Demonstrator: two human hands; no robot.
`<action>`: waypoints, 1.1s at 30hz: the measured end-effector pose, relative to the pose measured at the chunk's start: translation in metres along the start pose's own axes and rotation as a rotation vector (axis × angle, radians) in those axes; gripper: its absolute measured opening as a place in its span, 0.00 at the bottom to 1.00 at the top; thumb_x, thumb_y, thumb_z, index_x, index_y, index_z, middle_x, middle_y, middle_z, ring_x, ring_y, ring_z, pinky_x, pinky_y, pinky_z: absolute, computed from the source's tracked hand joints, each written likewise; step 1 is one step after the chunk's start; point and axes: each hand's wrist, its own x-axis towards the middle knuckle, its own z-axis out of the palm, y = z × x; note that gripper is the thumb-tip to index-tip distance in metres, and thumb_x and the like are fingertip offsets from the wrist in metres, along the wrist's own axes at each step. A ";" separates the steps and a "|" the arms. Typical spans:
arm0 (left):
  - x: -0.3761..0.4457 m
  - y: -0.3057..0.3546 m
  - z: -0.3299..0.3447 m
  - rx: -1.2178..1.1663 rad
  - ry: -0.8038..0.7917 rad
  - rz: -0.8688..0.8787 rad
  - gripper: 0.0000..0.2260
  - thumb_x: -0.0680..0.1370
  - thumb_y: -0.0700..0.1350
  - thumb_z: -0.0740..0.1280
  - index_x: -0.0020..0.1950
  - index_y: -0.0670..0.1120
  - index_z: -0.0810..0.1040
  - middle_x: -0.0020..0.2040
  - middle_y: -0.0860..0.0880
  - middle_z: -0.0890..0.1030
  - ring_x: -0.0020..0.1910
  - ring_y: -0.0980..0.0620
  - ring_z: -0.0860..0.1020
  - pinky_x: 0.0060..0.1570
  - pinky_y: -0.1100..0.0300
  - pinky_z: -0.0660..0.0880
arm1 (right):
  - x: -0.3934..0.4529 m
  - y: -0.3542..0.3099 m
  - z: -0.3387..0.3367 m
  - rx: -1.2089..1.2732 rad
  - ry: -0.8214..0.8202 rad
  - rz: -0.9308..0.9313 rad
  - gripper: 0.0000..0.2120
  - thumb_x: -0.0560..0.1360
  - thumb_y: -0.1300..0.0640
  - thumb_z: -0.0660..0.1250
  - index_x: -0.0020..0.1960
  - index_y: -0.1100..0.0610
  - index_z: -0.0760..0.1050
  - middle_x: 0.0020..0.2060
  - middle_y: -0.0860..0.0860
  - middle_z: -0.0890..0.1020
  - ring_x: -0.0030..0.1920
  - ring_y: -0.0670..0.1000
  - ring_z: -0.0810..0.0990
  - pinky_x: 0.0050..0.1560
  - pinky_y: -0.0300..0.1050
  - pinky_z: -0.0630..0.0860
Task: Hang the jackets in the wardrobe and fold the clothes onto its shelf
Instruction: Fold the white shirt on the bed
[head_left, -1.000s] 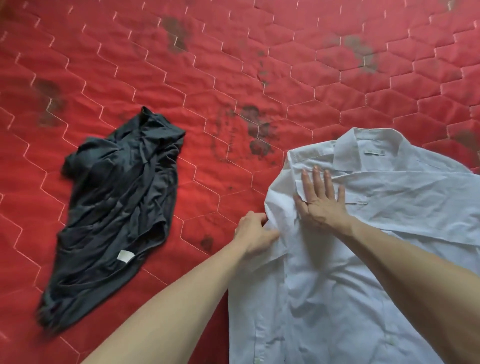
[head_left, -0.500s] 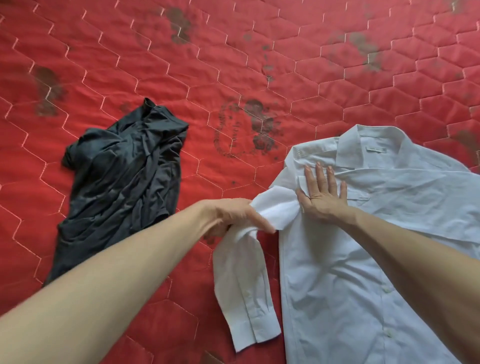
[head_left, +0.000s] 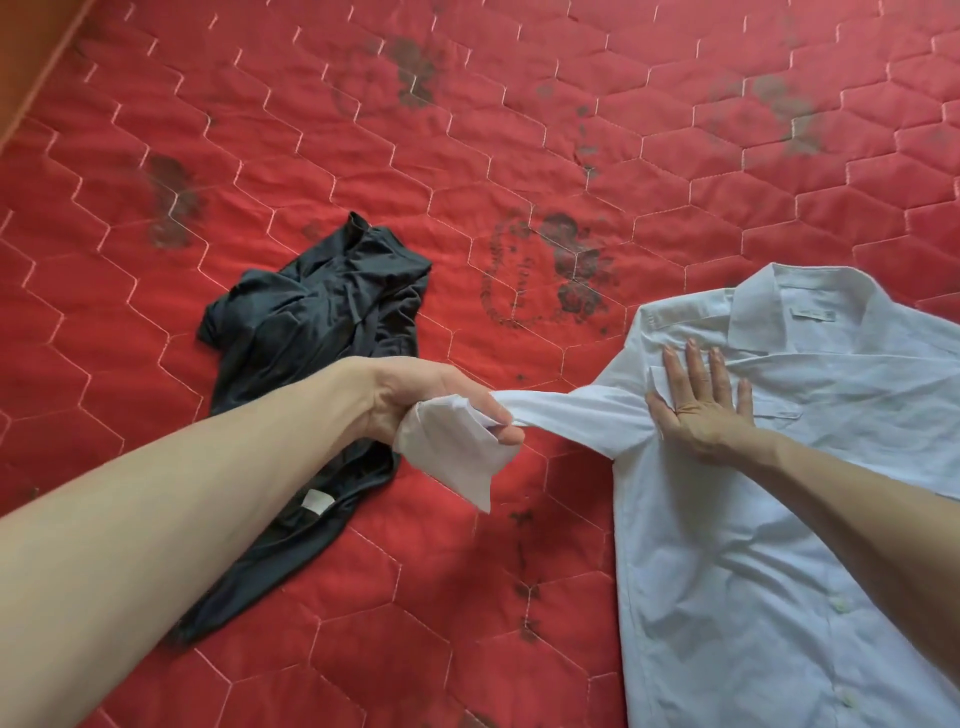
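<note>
Both forearms were bare from the frame edge to the wrist, with no sleeve, cuff or watch on either. The left hand (head_left: 441, 400) was ungloved, and tendons and veins stood out along its wrist. The right hand (head_left: 698, 410) was also ungloved, with long, slim fingers (head_left: 693, 364) and short, unpainted nails. Whether a ring sat on it could not be told.

Red quilted mattress (head_left: 519, 156) fills view, stitched in pale hexagon pattern. Faded dark flower prints (head_left: 571, 270) scattered over surface, some at top, one group near middle. Strip of orange-brown wood (head_left: 31, 47) at top left corner, beside mattress edge.
</note>
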 end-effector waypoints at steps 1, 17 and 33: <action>-0.001 0.000 -0.001 0.029 0.000 -0.004 0.11 0.78 0.47 0.74 0.58 0.44 0.82 0.44 0.53 0.84 0.42 0.55 0.81 0.46 0.61 0.77 | 0.001 0.000 0.001 -0.004 0.001 0.004 0.33 0.84 0.35 0.47 0.82 0.36 0.33 0.81 0.40 0.30 0.81 0.48 0.28 0.79 0.60 0.32; -0.038 -0.051 -0.048 1.743 1.481 0.513 0.20 0.64 0.29 0.72 0.50 0.44 0.73 0.43 0.46 0.74 0.31 0.42 0.78 0.26 0.57 0.57 | -0.008 -0.007 -0.007 -0.235 -0.042 -0.010 0.30 0.86 0.38 0.45 0.84 0.41 0.38 0.81 0.44 0.31 0.83 0.56 0.33 0.80 0.66 0.41; -0.036 -0.202 -0.140 1.843 1.231 0.525 0.15 0.77 0.55 0.69 0.53 0.44 0.75 0.49 0.45 0.74 0.44 0.43 0.74 0.42 0.47 0.72 | -0.015 -0.107 0.004 -0.097 0.485 -0.546 0.27 0.80 0.44 0.57 0.74 0.56 0.71 0.73 0.55 0.74 0.73 0.60 0.70 0.72 0.60 0.65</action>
